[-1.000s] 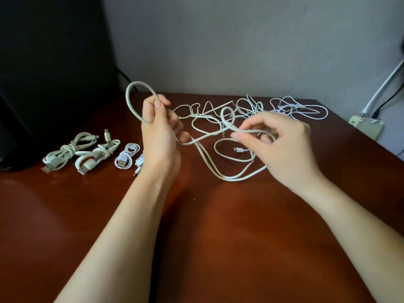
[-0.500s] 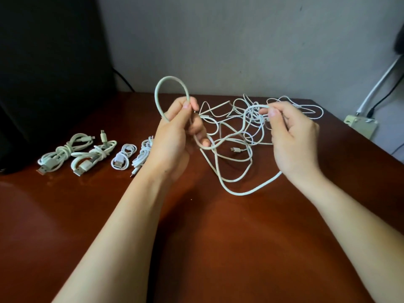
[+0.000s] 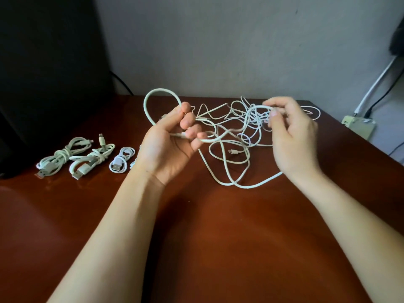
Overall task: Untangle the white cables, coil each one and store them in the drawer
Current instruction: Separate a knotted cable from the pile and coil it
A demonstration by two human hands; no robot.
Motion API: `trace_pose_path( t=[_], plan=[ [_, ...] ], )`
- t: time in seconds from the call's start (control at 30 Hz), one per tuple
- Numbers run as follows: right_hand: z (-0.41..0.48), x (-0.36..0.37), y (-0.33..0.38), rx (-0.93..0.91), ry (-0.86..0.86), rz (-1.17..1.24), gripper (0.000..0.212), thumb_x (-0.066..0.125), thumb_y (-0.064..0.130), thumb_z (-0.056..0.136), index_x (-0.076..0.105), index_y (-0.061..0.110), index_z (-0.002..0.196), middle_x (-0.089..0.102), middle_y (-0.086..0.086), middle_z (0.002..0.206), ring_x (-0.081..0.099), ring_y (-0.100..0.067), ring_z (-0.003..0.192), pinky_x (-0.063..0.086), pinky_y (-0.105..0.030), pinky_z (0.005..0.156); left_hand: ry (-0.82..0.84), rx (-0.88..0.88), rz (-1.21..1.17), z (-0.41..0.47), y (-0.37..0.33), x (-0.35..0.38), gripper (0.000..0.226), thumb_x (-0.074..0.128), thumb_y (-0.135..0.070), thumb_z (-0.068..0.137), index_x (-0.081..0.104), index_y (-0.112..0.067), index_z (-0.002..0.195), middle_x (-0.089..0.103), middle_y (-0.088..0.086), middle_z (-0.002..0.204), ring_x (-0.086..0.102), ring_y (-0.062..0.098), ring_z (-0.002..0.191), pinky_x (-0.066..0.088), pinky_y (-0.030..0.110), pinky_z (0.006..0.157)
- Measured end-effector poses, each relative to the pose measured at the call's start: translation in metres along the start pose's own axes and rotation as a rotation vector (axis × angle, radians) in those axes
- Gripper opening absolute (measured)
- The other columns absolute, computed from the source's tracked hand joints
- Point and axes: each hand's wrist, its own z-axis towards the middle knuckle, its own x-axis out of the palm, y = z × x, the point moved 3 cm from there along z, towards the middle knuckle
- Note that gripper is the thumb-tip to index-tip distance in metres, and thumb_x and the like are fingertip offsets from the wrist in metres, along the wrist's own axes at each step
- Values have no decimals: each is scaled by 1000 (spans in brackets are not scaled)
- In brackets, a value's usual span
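Observation:
A thick white cable (image 3: 220, 169) runs from a raised loop above my left hand (image 3: 172, 145) across to my right hand (image 3: 293, 138). My left hand's fingers curl round the loop and a plug end. With thumb and fingertips my right hand pinches the same cable higher up, above a tangle of thin white cables (image 3: 247, 119) lying on the brown table (image 3: 218, 237). The cable's slack lies in loose loops between my hands. No drawer is in view.
Three coiled white cables (image 3: 63, 158) (image 3: 91, 159) (image 3: 121, 160) lie in a row at the left; a fourth is mostly hidden behind my left wrist. A large dark object (image 3: 43, 73) stands at the back left. A wall socket box (image 3: 358, 126) sits beyond the table's right edge.
My right hand has risen from the table's middle to the tangle at the back, drawing the cable up. My left hand turned its palm toward me, and the loop shifted right.

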Motion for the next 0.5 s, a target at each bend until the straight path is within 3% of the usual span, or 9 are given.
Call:
trace_pose_path(
  t=[0.17, 0.23, 0.27, 0.33, 0.37, 0.5],
  plan=[
    [0, 2, 0, 62, 65, -34, 27, 52, 43, 89, 72, 27, 97, 72, 5, 82, 66, -19, 80, 53, -44, 77, 53, -15, 60, -1, -1, 0, 10, 40, -12, 87, 46, -15, 79, 32, -8, 50, 27, 3, 39, 25, 14, 41],
    [1, 4, 0, 88, 125, -9, 25, 52, 38, 91, 75, 27, 94, 73, 6, 81, 67, -15, 81, 52, -39, 78, 71, -14, 59, -1, -2, -1, 12, 39, -11, 87, 47, -15, 79, 31, -8, 50, 26, 3, 39, 22, 14, 40],
    [2, 6, -1, 124, 168, 53, 22, 53, 32, 94, 74, 28, 90, 70, 9, 71, 64, -8, 73, 49, -32, 73, 76, -15, 55, -2, -3, -1, 13, 39, -11, 87, 47, -15, 78, 31, -8, 49, 25, 3, 39, 21, 14, 39],
    [3, 9, -1, 302, 256, 291, 24, 52, 21, 98, 71, 25, 84, 44, 16, 46, 42, -1, 47, 35, -17, 55, 74, -16, 29, -1, -5, -4, 15, 39, -10, 86, 50, -14, 76, 31, -7, 49, 20, 4, 39, 21, 14, 38],
    [3, 9, -3, 437, 291, 450, 25, 50, 20, 98, 71, 20, 84, 31, 16, 43, 30, -2, 42, 27, -15, 50, 68, -13, 15, -1, -7, -6, 15, 39, -10, 86, 50, -14, 76, 32, -7, 48, 18, 5, 40, 22, 14, 38],
    [4, 9, -1, 947, 435, 1083, 23, 56, 23, 82, 73, 10, 73, 21, 9, 40, 21, -5, 34, 19, -14, 40, 23, 11, -43, 1, -10, -13, 8, 44, -10, 84, 49, -14, 78, 32, -7, 48, 26, 4, 37, 24, 14, 37]
  ],
)
